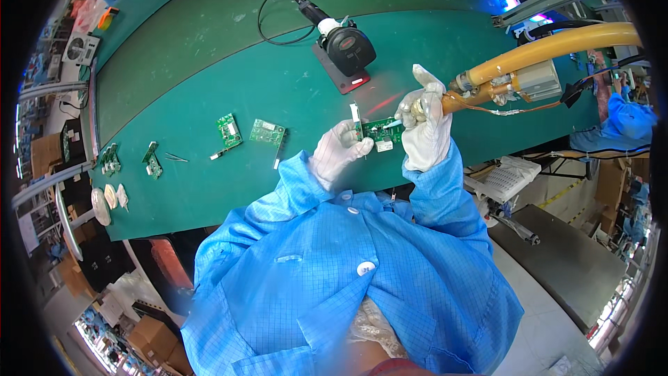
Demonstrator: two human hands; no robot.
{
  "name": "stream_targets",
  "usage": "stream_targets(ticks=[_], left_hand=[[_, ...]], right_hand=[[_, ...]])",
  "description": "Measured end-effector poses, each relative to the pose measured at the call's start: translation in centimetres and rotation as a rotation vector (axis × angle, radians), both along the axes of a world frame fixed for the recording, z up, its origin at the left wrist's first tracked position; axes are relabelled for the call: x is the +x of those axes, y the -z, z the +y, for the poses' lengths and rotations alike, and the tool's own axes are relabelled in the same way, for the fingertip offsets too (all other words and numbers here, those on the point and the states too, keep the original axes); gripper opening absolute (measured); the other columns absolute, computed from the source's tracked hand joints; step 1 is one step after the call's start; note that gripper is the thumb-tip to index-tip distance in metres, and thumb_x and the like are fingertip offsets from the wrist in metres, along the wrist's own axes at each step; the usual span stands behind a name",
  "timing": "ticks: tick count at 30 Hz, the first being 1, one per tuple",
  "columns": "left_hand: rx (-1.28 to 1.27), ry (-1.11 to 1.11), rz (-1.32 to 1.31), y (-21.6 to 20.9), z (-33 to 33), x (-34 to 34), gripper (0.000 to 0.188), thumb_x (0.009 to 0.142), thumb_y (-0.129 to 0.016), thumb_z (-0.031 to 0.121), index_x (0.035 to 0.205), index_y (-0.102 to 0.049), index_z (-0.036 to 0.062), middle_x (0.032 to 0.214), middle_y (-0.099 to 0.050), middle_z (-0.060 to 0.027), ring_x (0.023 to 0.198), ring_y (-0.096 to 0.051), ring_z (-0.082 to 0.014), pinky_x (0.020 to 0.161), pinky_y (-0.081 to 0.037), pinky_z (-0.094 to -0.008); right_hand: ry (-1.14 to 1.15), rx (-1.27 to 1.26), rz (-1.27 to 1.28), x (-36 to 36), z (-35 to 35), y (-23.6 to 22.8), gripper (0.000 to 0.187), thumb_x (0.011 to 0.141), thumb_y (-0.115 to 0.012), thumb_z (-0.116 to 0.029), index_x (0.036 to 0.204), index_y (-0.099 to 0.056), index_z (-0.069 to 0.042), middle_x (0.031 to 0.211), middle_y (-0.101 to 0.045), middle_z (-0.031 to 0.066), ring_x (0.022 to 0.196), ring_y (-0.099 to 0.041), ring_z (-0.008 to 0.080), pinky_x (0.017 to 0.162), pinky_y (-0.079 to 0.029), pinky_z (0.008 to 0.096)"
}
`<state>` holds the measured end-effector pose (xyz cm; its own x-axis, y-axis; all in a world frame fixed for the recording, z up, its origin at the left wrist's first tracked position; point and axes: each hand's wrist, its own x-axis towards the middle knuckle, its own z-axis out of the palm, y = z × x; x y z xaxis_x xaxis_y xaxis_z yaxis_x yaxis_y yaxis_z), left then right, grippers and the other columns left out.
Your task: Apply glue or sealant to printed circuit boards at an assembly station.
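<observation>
Green work surface (202, 87), cluttered workshop around: I count one black barcode scanner (350, 49) and two circuit boards (266, 132) mid-left. My left hand (337, 153) pinches one green circuit board (374, 129) front-centre; right hand (426, 129) curls beside one yellow hose (536, 57), grip unclear.

A head-worn fisheye looks down, close above the green table (306, 101).

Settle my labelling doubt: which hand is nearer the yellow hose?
Right: the right hand is at the end of the yellow hose; the left hand is farther left, holding a green circuit board.
</observation>
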<state>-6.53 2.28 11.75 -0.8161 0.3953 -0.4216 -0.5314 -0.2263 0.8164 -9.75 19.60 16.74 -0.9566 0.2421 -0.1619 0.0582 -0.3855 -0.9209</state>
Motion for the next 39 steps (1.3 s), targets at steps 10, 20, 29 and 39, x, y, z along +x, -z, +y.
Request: stream_targets(ticks=[10,20,29,39], left_hand=[[0.012,-0.019,-0.005,0.7,-0.1,0.0,0.053,0.084,-0.071,0.015,0.127,-0.045,-0.0024,0.092,-0.062,0.0011,0.080,-0.058,-0.0043,0.072,-0.046,-0.0180],[-0.876,0.025,0.928,-0.4,-0.9,0.2,0.055,0.065,-0.077,0.006,0.117,-0.059,0.0105,0.109,-0.062,-0.0130,0.098,-0.063,-0.0297,0.080,-0.051,-0.0354],[-0.848,-0.158,1.330,2.4,-2.1,1.3,0.060,0.055,-0.077,0.002,0.113,-0.060,0.0067,0.109,-0.060,-0.0127,0.105,-0.060,-0.0311,0.089,-0.051,-0.0381],[-1.081,0.022,1.122,3.4,-1.8,1.1,0.074,0.055,-0.074,0.001,0.125,-0.058,0.0180,0.096,-0.050,-0.0062,0.105,-0.053,-0.0266,0.098,-0.046,-0.0403]], right_hand=[[0.007,-0.020,0.011,0.2,-0.1,-0.5,0.065,0.092,-0.044,-0.058,0.125,-0.052,-0.003,0.067,-0.054,0.0033,0.058,-0.052,0.0123,0.055,-0.044,0.0221],[0.045,0.023,0.035,0.0,1.8,-0.3,0.067,0.092,-0.041,-0.060,0.127,-0.051,-0.003,0.066,-0.054,0.0031,0.059,-0.052,0.0117,0.057,-0.045,0.0228],[0.027,0.041,-0.015,0.4,3.1,0.0,0.064,0.094,-0.040,-0.058,0.127,-0.052,-0.004,0.066,-0.055,0.0020,0.059,-0.052,0.0115,0.058,-0.046,0.0237],[0.045,0.081,-0.026,0.7,3.4,0.3,0.063,0.093,-0.041,-0.058,0.127,-0.052,-0.006,0.067,-0.055,0.0013,0.060,-0.054,0.0116,0.058,-0.047,0.0204]])
